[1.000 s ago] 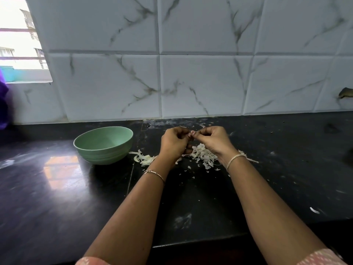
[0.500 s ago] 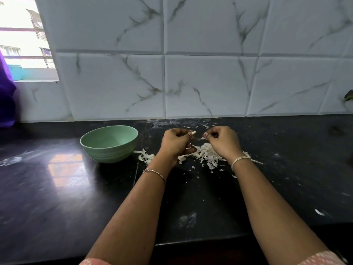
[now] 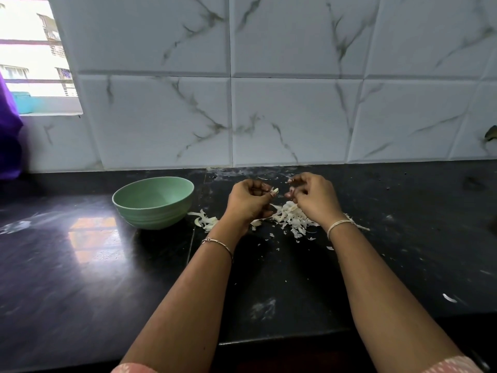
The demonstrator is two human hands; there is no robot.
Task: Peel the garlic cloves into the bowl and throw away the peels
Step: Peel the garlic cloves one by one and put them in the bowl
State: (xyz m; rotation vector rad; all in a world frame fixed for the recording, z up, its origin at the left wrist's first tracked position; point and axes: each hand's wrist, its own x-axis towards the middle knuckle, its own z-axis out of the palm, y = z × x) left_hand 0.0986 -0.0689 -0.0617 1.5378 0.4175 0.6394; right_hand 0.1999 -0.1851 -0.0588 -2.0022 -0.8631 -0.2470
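My left hand hovers above the black counter with its fingers curled, pinching a small pale garlic clove at the fingertips. A short gap to its right, my right hand has its fingers curled; whether it holds a bit of peel I cannot tell. Below both hands lies a heap of white garlic peels, and a smaller bunch of peels lies left of my left wrist. A pale green bowl stands to the left of my left hand; its inside shows no cloves from here.
The black stone counter runs to a white marbled tile wall at the back. A window opens at the far left with a purple cloth beside it. One stray peel lies near the front right edge.
My hands, joined at the fingertips a second ago, have drawn apart, with the clove left in my left hand. The view has shifted slightly left.
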